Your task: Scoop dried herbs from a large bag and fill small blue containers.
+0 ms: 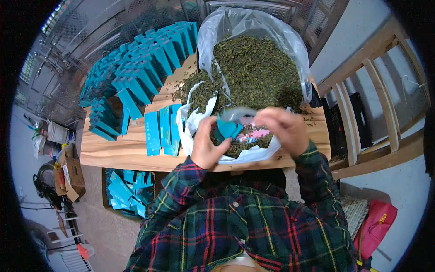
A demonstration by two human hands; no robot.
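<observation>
Between thumb and fingers, my left hand (209,144) holds a teal packet (228,129) with its mouth spread, over the near part of a white plastic bag (251,155). My right hand (285,127) is just right of the packet, its fingers blurred and bent together beside a blurred, pale, curved thing (238,114) that may be a scoop; whether the fingers grip it is unclear. Dried green leaves (258,68), like tea, fill a large clear plastic bag (306,64) behind my hands. Pink printed material (255,131) shows among leaves below.
Rows of upright teal packets (146,64) cover the table's back left. Several flat teal packets (153,132) lie on the wooden tabletop (125,158). A box of teal packets (127,193) stands on the floor below. A wooden frame (377,102) leans at the right.
</observation>
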